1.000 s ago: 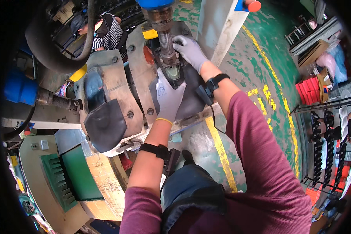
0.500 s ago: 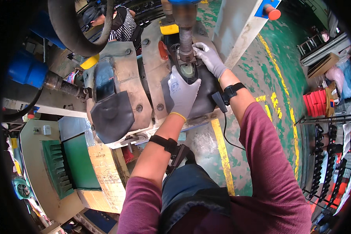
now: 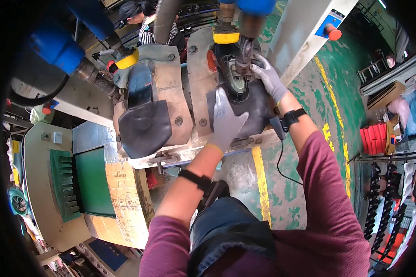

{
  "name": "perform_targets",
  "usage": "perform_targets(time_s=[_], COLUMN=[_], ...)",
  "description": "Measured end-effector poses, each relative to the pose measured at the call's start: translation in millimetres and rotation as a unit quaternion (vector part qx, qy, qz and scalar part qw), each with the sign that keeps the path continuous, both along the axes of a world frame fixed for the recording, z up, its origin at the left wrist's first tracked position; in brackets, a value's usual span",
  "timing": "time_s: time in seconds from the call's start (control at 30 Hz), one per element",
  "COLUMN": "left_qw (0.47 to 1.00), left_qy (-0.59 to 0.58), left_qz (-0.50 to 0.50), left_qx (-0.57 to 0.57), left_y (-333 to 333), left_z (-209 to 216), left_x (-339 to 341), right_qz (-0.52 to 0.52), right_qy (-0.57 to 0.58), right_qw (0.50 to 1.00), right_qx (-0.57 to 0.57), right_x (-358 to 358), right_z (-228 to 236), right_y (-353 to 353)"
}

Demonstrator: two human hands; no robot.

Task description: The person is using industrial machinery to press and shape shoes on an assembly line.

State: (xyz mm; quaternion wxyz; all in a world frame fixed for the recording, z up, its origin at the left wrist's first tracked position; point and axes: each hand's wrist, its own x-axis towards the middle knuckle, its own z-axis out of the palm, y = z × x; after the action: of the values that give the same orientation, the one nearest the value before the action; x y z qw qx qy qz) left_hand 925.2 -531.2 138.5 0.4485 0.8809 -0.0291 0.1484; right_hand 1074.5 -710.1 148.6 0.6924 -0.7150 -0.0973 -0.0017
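Maroon sleeves: nearest, running up from near side of screw rod; w/ black strap round L forearm.
Left hand: gloved lt grey, just near-L of rod; held w/ thumb & index well apart, by near end of shoe-like piece; can't tell if touching.
Right hand: gloved too, just R of rod's foot; fingers bent, w/ tips beside the metal; can't tell if clamped on it or only resting.
Shoe-like piece: blk w/ grey-green inside, right at rod's foot & extending to near side.
Stage at rod: seems part-way; piece set in position under rod (done, by the look), w/ both hands at it; hands-off not yet reached. Can't tell if rod bears down on it. Rest of job not readable.
Right rubber pad: blk, near side of rod, beneath L hand & piece.
Left rubber pad: blk, well L of rod, draped on tan bolted plates.
Blue cylinder: directly above rod.
Green panel: far L & near side of rod.
Grey post: R of rod, w/ red button.
Co-worker: striped top, far-L of rod, beyond plates.
Red boxes: far R of rod, stacked.
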Motion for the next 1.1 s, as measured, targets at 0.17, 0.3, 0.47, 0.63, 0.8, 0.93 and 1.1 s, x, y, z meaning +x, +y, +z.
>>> perform_targets(time_s=[0.17, 0.3, 0.47, 0.63, 0.8, 0.93, 1.1], left_qw=[0.979, 0.934, 0.812, 0.800, 0.811, 0.792, 0.799], left_qy=[0.126, 0.304, 0.568, 0.512, 0.519, 0.536, 0.498], left_qz=[-0.132, -0.111, 0.135, 0.220, 0.219, 0.248, 0.297], left_qx=[-0.086, -0.153, 0.002, -0.223, -0.161, -0.156, -0.159], left_y=[70.3, 155.8, 234.2, 258.8, 223.2, 200.4, 208.0], left_z=[-0.6, -66.8, -132.6, -193.1, -229.2, -261.9, -284.6], left_x=[-145.8, -302.7, -461.6, -675.9, -815.0, -875.3, -888.4], right_qz=[-0.156, -0.159, 0.009, 0.585, 0.443, 0.485, 0.456], right_qy=[-0.052, 0.005, 0.529, 0.184, 0.223, 0.197, 0.201], right_qw=[0.983, 0.977, 0.843, 0.580, 0.693, 0.631, 0.713], right_qx=[-0.076, -0.140, 0.099, -0.536, -0.523, -0.572, -0.494], right_x=[-99.4, -243.3, -438.0, -571.5, -593.0, -576.8, -575.4], right_z=[5.0, -17.4, -155.1, -235.3, -210.1, -126.9, -151.8], right_y=[-23.1, -48.1, -99.8, -116.7, -101.8, -47.5, -55.2])
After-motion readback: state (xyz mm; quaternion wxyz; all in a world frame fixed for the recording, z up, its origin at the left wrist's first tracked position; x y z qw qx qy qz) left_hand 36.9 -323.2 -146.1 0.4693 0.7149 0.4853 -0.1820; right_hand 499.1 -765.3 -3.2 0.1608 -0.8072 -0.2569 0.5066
